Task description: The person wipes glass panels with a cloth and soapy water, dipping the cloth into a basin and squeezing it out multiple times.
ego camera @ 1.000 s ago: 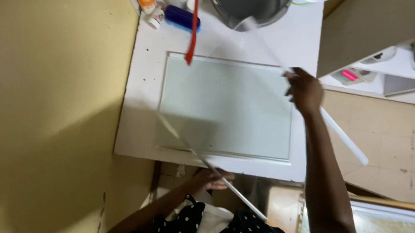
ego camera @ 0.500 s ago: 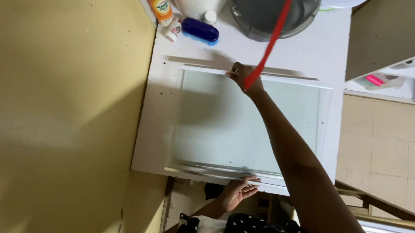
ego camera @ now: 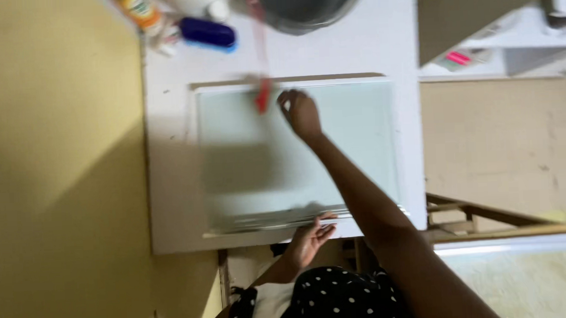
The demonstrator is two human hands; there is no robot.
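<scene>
Glass pane (ego camera: 295, 152), pale green and flat, lies in the middle of the white worktop (ego camera: 169, 183), so that's where all the action is. Right hand (ego camera: 300, 112) is stretched out over the far part of the pane with its fingers curled, right next to a blurry red strip (ego camera: 262, 97) near the pane's far edge; can't really tell if it's actually pinching that strip or just beside it. Left hand (ego camera: 309, 239) sits at the near edge of the pane, fingers spread loose and touching the edge, not gripping anything. Past the pane there's a grey bucket (ego camera: 308, 5), a dark blue cap-shaped thing (ego camera: 209, 34) and an orange and white bottle (ego camera: 138, 9), all pretty smeared
</scene>
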